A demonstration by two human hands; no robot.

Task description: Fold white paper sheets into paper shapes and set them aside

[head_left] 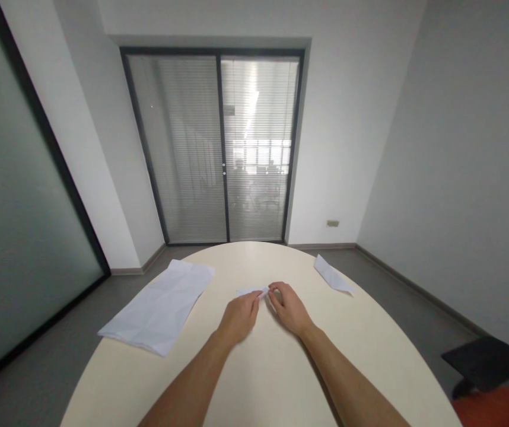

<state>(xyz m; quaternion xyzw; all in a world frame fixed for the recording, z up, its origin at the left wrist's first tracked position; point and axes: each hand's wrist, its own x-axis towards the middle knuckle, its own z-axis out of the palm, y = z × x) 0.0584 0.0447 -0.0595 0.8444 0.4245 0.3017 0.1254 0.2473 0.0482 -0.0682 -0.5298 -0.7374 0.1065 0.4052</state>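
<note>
A small piece of folded white paper is between my two hands over the middle of the table. My left hand pinches its left part, with the thumb near the fold; a strip of the paper shows behind the fingers. At its right end, my right hand closes thumb and fingertips on the paper's edge. The fingers hide much of the piece, so its full shape cannot be made out.
Creased white sheets lie at the table's left edge, reaching slightly over it. A folded white paper strip rests near the right edge. The round cream table stands before a glazed door. A red-and-black chair is at lower right.
</note>
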